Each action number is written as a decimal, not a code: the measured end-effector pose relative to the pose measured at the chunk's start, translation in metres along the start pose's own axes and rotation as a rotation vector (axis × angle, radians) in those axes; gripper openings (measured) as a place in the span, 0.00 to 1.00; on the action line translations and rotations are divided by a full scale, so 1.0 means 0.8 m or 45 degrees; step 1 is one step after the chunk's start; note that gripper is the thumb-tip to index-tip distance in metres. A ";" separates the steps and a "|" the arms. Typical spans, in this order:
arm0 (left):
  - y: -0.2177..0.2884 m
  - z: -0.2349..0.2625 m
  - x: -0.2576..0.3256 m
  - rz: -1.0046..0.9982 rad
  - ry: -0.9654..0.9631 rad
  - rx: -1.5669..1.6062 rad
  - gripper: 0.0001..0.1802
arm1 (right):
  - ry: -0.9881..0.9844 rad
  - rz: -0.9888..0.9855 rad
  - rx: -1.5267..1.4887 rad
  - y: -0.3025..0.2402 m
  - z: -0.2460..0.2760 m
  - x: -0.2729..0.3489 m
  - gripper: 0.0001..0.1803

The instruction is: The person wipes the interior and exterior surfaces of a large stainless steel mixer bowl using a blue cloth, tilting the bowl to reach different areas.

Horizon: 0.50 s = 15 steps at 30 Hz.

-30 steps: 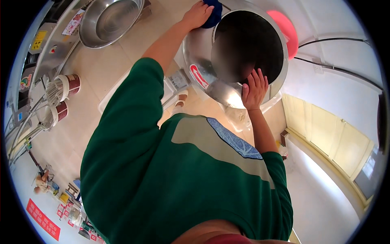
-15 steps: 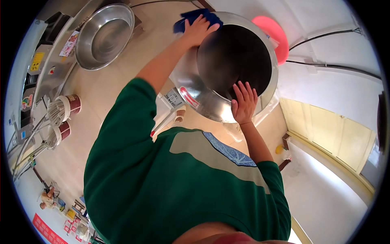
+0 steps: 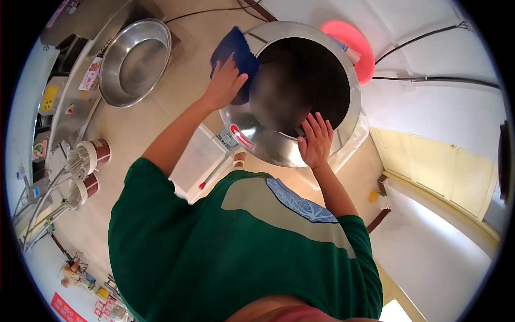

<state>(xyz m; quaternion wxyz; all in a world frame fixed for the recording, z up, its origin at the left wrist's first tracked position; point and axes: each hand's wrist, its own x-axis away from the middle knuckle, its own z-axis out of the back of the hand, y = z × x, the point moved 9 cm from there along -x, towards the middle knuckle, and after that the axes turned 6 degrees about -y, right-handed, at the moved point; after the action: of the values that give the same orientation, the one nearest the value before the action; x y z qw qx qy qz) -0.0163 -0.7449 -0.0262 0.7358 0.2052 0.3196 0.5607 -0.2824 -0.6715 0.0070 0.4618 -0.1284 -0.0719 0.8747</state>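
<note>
A large round stainless-steel drum [image 3: 354,102] with a wide, dark opening stands in front of me. A dark blue cloth [image 3: 234,51] hangs against the drum's far-left outer side, one corner sticking up. My left hand [image 3: 225,86] presses on this cloth, fingers stretched over it and thumb toward the opening. On the near-right rim rests my right hand [image 3: 317,142], its fingers spread and pointing into the opening, with nothing in it. A blurred, dark grey patch covers part of the opening; what lies inside cannot be made out.
A big steel basin [image 3: 113,61] stands at the far left. Behind the drum leans a pink basin [image 3: 358,45]. Two buckets [image 3: 101,152] with metal utensils are on the left. A white box [image 3: 193,163] sits near the drum. Black cables [image 3: 445,79] run along the right wall.
My left hand has drawn the blue cloth from the far rim leftward and nearer, down the drum's outer side. My right hand stays on the rim.
</note>
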 end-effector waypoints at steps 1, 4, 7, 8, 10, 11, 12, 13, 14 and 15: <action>-0.023 -0.012 -0.001 0.018 0.002 -0.094 0.29 | -0.012 0.014 0.004 -0.003 0.001 -0.002 0.27; -0.022 -0.020 -0.072 0.044 -0.110 -0.059 0.30 | -0.031 0.017 0.021 -0.004 -0.003 0.001 0.27; -0.037 -0.060 -0.163 0.102 -0.268 -0.162 0.38 | -0.058 -0.005 0.007 -0.001 -0.004 0.002 0.27; -0.044 -0.077 -0.192 0.157 -0.298 -0.184 0.40 | -0.049 0.002 0.000 -0.002 -0.002 0.001 0.27; -0.053 -0.107 -0.244 0.263 -0.498 -0.235 0.44 | -0.006 0.040 0.005 -0.003 -0.001 0.001 0.27; -0.051 -0.118 -0.263 0.301 -0.506 -0.237 0.43 | -0.007 0.041 0.026 -0.001 -0.002 0.002 0.27; -0.050 -0.128 -0.273 0.345 -0.524 -0.235 0.42 | -0.022 0.032 0.044 0.002 -0.003 0.004 0.27; -0.059 -0.133 -0.278 0.354 -0.522 -0.288 0.40 | -0.001 0.042 0.016 0.000 -0.003 0.003 0.27; -0.069 -0.134 -0.281 0.370 -0.516 -0.342 0.38 | 0.018 0.060 -0.014 0.000 -0.002 0.001 0.27; -0.071 -0.136 -0.277 0.301 -0.485 -0.304 0.39 | 0.012 0.056 -0.012 0.003 -0.004 0.004 0.27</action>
<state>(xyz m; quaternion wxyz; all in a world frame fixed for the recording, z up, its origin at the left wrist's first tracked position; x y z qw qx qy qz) -0.0899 -0.9793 -0.0880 0.7310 0.2548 0.0805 0.6279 -0.2845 -0.6703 0.0027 0.4421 -0.1362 -0.0709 0.8837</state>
